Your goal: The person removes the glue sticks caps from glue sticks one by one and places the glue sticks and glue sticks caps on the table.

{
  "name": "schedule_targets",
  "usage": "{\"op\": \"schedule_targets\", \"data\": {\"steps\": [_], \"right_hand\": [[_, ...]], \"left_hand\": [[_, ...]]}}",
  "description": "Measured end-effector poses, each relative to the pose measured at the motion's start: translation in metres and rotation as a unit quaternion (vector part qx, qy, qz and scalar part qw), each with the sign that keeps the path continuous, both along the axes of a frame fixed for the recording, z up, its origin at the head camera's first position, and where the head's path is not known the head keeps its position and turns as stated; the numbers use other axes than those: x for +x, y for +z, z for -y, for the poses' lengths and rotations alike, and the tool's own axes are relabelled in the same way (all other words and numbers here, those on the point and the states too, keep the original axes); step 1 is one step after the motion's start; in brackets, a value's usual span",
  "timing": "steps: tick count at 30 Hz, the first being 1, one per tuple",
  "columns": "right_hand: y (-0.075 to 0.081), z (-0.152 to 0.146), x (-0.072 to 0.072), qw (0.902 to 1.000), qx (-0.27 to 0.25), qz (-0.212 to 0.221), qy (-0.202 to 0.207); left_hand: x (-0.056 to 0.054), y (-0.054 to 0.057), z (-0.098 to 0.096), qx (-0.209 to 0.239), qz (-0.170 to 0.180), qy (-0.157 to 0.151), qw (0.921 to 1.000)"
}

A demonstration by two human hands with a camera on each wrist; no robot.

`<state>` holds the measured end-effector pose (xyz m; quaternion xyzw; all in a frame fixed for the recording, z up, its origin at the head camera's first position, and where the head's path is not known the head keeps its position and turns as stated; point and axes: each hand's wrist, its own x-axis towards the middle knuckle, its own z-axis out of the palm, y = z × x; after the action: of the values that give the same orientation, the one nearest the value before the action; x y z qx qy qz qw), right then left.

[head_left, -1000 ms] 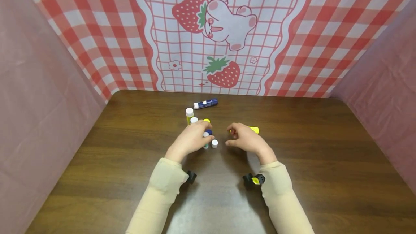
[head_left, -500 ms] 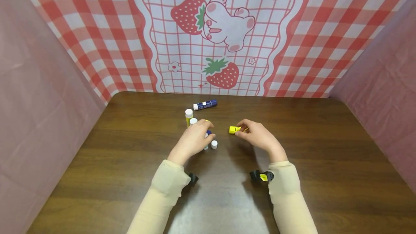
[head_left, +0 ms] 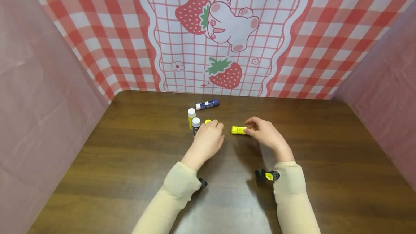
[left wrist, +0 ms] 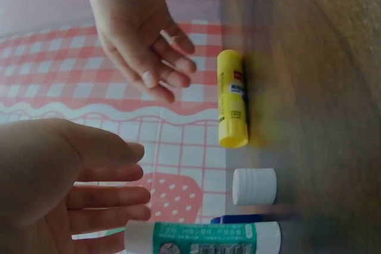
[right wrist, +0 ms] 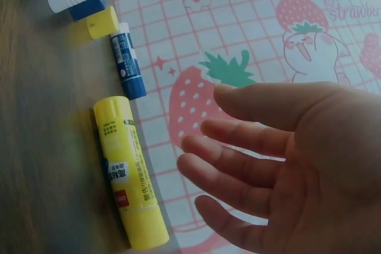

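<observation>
My left hand (head_left: 208, 141) near upright white-capped dark tube (head_left: 196, 127) and part-hidden yellow item (head_left: 208, 121); my right hand (head_left: 269, 135) over end of yellow stick (head_left: 238, 130), contact unclear; farther off, blue stick (head_left: 208, 104) flat on brown table (head_left: 113, 161)

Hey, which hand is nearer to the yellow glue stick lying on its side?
Right. The right hand hovers over the yellow glue stick, not touching it; the left hand is farther off, to the stick's left.

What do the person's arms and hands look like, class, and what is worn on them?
Plain cream sleeves cover both arms: left sleeve and right sleeve. The left hand and right hand are gloveless. Each wrist has a small black device; the right one shows a yellow patch.
</observation>
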<state>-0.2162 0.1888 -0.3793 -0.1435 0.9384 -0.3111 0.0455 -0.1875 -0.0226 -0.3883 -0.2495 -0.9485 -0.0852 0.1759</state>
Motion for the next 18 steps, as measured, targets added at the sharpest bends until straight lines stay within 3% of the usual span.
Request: {"op": "schedule_targets", "data": {"steps": [7, 18], "right_hand": [[-0.001, -0.003, -0.002, 0.9994, -0.017, -0.026, -0.015], [-0.006, -0.014, -0.005, 0.9980, -0.023, -0.037, -0.045]], "left_hand": [[-0.002, 0.002, -0.014, -0.001, 0.011, 0.000, 0.9999], [-0.010, 0.002, -0.053, 0.004, 0.037, -0.005, 0.9993]]}}
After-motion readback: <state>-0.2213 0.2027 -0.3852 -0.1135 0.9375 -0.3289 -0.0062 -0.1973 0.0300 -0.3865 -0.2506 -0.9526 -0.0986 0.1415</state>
